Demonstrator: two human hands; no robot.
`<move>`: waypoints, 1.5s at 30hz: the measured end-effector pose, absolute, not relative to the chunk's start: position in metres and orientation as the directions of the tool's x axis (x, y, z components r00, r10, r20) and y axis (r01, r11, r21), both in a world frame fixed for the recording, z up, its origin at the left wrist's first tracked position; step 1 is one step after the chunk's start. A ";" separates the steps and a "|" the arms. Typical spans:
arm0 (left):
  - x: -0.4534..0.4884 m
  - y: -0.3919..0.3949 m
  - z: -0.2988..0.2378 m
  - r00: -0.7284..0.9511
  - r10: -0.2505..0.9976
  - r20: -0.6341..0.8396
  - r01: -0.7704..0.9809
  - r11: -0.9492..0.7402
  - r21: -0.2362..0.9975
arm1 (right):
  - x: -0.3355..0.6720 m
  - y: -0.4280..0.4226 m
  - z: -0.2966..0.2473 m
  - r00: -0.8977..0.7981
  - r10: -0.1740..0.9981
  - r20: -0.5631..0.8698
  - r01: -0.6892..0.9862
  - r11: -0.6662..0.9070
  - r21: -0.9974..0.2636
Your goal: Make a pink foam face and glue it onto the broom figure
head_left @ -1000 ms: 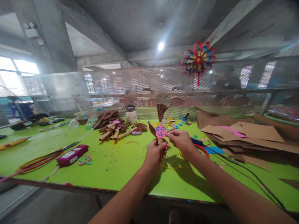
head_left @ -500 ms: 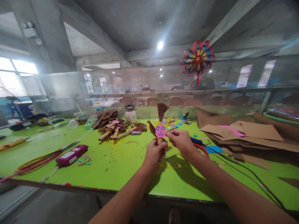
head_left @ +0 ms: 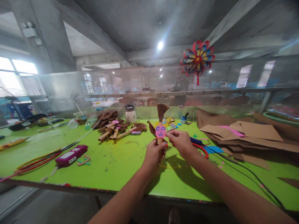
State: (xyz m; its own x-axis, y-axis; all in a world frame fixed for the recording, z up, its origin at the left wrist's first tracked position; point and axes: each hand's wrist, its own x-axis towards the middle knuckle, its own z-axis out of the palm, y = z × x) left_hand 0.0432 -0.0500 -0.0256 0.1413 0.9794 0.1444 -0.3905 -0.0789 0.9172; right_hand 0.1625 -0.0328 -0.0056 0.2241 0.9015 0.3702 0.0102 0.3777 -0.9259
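My left hand [head_left: 156, 151] is wrapped round the lower part of a brown paper-roll figure [head_left: 160, 141], which stands upright above the table. A pleated brown paper fan [head_left: 162, 112] spreads from its top, and a pleated wing [head_left: 151, 127] sticks out at the left. On its front is a pink paper face [head_left: 160, 132] with blue eyes and mouth drawn on. My right hand [head_left: 180, 140] is closed in a pinch at the right edge of the pink face, where a brown paper wing also shows; the fingertips partly hide the contact. Yellow string [head_left: 174, 167] hangs below my hands.
Similar paper-roll figures [head_left: 115, 132] lie behind at left, near a white bottle [head_left: 130, 114]. A purple power strip [head_left: 72, 155] sits front left. Right are brown paper sheets [head_left: 243, 133], red-and-blue pliers [head_left: 201, 146] and a black cable [head_left: 249, 171]. A mesh screen [head_left: 140, 81] backs the table.
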 end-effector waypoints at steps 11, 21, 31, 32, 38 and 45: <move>0.043 -0.050 -0.027 0.157 0.977 0.146 -0.395 -0.073 0.916 | 0.163 -0.034 -0.010 0.229 0.835 0.500 0.239 0.450 -0.860; 0.043 -0.050 -0.026 0.157 0.978 0.140 -0.402 -0.066 0.913 | 0.163 -0.032 -0.013 0.229 0.813 0.535 0.289 0.468 -0.835; 0.044 -0.050 -0.026 0.158 0.978 0.134 -0.407 -0.060 0.912 | 0.163 -0.033 -0.012 0.234 0.813 0.533 0.283 0.467 -0.838; 0.044 -0.050 -0.026 0.161 0.977 0.138 -0.404 -0.062 0.912 | 0.163 -0.033 -0.011 0.234 0.815 0.530 0.286 0.464 -0.838; 0.043 -0.050 -0.027 0.173 0.975 0.136 -0.395 -0.057 0.917 | 0.162 -0.034 -0.013 0.261 0.806 0.531 0.309 0.451 -0.837; 0.041 -0.048 -0.027 0.181 0.977 0.111 -0.419 -0.026 0.907 | 0.158 -0.041 -0.018 0.256 0.756 0.603 0.371 0.499 -0.783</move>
